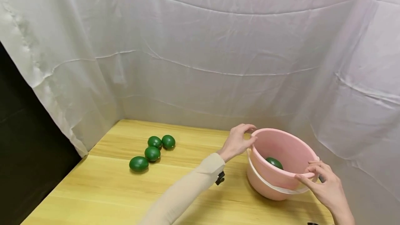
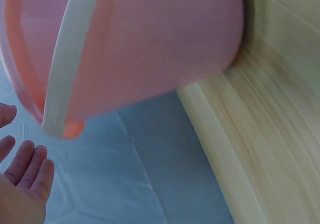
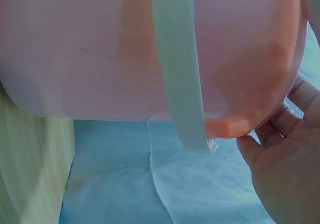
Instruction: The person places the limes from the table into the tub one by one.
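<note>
A pink bucket (image 1: 281, 155) with a white carrying handle (image 1: 272, 185) stands at the right of the wooden table. Inside it lies one glossy dark green, avocado-shaped fruit (image 1: 274, 163), partly hidden by the near wall. My left hand (image 1: 237, 141) is at the rim's left side, thumb close to the edge; the left wrist view shows its fingers (image 2: 30, 166) loosely bent, with a gap to the bucket. At the near right, my right hand (image 1: 326, 183) grips the rim, with the fingers bent against it in the right wrist view.
Several more green fruits (image 1: 152, 153) lie in a cluster on the left part of the table (image 1: 103, 186). A pale curtain (image 1: 200, 89) hangs behind the table and along its sides. Something black (image 1: 28, 141) fills the left edge.
</note>
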`<state>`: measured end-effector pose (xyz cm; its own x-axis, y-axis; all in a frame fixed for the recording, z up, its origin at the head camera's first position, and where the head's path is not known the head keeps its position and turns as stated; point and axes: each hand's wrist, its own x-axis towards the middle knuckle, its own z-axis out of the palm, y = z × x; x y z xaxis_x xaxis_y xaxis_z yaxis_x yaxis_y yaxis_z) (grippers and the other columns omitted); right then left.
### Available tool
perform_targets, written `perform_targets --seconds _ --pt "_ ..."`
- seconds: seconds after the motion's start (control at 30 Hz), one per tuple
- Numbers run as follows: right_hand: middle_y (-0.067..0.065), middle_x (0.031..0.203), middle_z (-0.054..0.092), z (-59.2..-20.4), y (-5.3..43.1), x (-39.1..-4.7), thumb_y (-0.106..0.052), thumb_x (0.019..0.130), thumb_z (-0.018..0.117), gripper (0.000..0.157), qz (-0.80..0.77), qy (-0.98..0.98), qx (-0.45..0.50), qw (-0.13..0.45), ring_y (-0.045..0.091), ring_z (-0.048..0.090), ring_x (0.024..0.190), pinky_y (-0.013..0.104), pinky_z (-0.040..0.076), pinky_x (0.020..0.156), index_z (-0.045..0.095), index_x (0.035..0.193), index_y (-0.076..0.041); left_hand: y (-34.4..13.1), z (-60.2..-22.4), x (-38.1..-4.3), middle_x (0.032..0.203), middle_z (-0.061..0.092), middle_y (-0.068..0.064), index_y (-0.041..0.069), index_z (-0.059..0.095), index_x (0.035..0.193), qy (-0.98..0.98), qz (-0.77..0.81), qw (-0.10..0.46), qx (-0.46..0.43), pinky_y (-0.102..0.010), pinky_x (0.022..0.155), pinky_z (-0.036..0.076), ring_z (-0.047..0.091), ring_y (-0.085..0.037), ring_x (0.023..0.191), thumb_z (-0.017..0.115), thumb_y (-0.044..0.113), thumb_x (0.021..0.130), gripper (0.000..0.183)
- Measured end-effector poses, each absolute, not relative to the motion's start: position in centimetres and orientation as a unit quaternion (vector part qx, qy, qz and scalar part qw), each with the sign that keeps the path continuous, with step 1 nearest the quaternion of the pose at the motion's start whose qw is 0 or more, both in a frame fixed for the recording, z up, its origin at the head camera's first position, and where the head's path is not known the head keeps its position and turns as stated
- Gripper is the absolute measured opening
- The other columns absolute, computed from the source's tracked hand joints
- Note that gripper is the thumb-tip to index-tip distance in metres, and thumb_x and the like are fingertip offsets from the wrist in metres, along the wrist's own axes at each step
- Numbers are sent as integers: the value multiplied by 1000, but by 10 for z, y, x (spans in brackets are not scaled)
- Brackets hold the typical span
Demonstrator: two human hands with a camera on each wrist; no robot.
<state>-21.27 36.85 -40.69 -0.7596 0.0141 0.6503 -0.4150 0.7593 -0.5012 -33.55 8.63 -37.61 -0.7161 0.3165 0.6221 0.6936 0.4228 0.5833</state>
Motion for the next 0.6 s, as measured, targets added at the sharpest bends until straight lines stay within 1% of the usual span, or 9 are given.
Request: perform_targets --seconds 0.13,0.23,0.43,0.6 --pt "-35 111 48 -407 368 -212 -15 69 89 28 330 -880 112 322 -20 33 121 -2 18 95 62 76 -19 67 -381 -335 116 69 -6 11 67 122 -807 -455 231 -299 -20 95 48 66 -18 108 73 18 88 35" --pt "-34 110 48 -408 366 -212 -14 68 89 28 332 -879 115 323 -19 34 120 -2 18 95 62 75 -20 49 -388 -332 113 70 -5 11 68 119 -795 -480 239 -285 -23 95 50 66 -18 107 73 17 88 32" --pt "-33 110 48 -408 368 -212 -11 67 89 29 328 -876 127 329 -18 36 118 -3 19 95 62 73 -20 15 -408 -325 110 70 -8 10 69 114 -773 -529 241 -255 -31 94 52 66 -20 104 73 14 88 27" --pt "-34 110 48 -407 369 -211 -12 67 89 30 326 -876 125 332 -18 36 117 -2 19 95 62 73 -21 -1 -414 -329 108 70 -6 9 70 113 -779 -527 241 -238 -34 92 53 66 -21 102 74 11 87 27"
